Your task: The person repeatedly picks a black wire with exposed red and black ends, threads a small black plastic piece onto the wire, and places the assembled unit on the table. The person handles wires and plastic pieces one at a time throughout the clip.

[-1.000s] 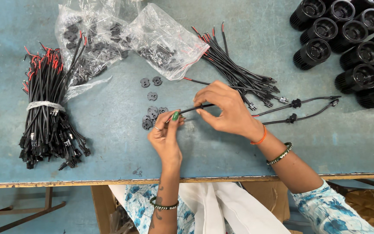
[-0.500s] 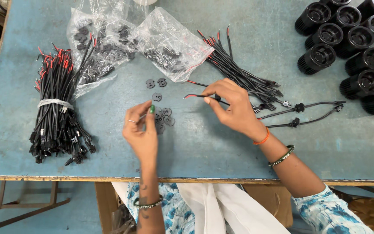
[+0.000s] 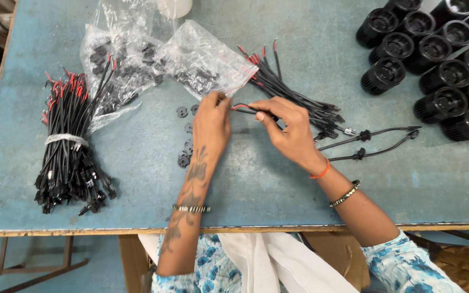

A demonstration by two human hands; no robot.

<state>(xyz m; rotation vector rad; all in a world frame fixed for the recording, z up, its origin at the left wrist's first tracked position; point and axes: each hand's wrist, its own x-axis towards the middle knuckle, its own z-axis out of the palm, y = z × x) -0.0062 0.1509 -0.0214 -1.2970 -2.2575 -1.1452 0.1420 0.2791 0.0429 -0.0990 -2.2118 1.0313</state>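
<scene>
My right hand [image 3: 289, 129] pinches a thin black cable with a red tip [image 3: 243, 107] above the blue table [image 3: 137, 173]. My left hand [image 3: 211, 126] is beside it, fingertips meeting the cable's red end; whether it holds a small part I cannot tell. Small black round washers [image 3: 183, 112] lie on the table just left of my left hand, more [image 3: 183, 160] partly hidden under it. Behind my hands lies a loose pile of black cables [image 3: 294, 97].
A tied bundle of black cables with red tips [image 3: 69, 154] lies at the left. Clear plastic bags of small black parts [image 3: 153, 59] sit at the back. Several black cylindrical housings [image 3: 435, 59] stand at the back right. Two finished cables [image 3: 375, 144] lie right of my right hand.
My left hand moved up and right from the washers to meet the cable's red end in my right hand. The view shifted slightly.
</scene>
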